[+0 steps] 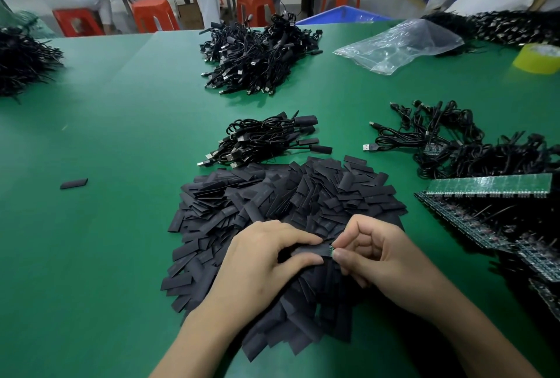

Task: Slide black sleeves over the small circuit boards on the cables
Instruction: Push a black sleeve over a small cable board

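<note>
My left grip [266, 259] is narrow, thumb and forefinger pinching a black sleeve [307, 251] that lies level between my hands. My right grip [385, 259] is also narrow, thumb and forefinger pinching a small green board [331, 251] right at the sleeve's right mouth. Only a sliver of the board shows between my fingertips and the sleeve, and I cannot tell how much of it sits inside. I cannot make out its cable. Both hands hover just above the near part of the sleeve pile [288, 195], which is spread across the green table [106, 135]. Just beyond the pile lies a small bundle [266, 141] of cables with sleeves on, and farther back sits a bigger heap [257, 56] of the same. To the right, loose cables [439, 141] are tangled together, one with a bare green board showing. Nearer me on that side, panels [485, 189] of boards are stacked. One stray sleeve [73, 183] lies alone, well to the left. A clear bag [400, 44] and a yellow tape roll [538, 57] sit at the far right, and another dark heap of cables [24, 62] sits at the left edge.
</note>
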### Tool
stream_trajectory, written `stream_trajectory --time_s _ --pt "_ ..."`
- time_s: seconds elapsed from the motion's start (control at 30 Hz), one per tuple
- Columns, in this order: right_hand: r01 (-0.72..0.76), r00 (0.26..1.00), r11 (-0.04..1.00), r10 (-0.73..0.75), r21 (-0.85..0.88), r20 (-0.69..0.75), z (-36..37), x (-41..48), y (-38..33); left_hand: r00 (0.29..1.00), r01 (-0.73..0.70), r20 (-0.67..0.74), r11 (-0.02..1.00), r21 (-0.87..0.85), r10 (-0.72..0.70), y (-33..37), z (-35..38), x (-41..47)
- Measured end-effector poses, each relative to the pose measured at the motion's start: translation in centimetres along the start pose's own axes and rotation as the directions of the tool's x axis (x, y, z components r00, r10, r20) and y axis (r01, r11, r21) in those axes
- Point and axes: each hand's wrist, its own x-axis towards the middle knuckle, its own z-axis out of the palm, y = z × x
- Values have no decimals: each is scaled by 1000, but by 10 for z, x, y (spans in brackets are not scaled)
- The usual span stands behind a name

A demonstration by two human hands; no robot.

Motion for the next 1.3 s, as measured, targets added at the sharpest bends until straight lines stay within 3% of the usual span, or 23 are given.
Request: stream_trajectory --time_s 0.13,0.27,0.6,0.83,1.07,1.3 --pt "11 1000 1000 -11 -27 -12 1 0 1 1000 7 -15 1000 21 -7 -1 3 0" --pt "13 1000 998 -13 -54 0 2 0 3 996 -89 -7 994 71 89 0 5 -1" --pt "-5 1000 1000 5 -1 -17 -3 2 7 990 -143 1 989 35 143 -3 4 -2" --pt "-11 1000 997 13 76 -23 1 2 7 976 -214 2 967 140 216 -5 5 -1" --pt "4 997 985 9 171 -72 1 2 -2 990 -89 -107 996 0 88 -1 7 0" --pt "21 997 996 -14 82 -78 -4 0 -2 985 -45 -167 997 -61 34 -4 4 0"
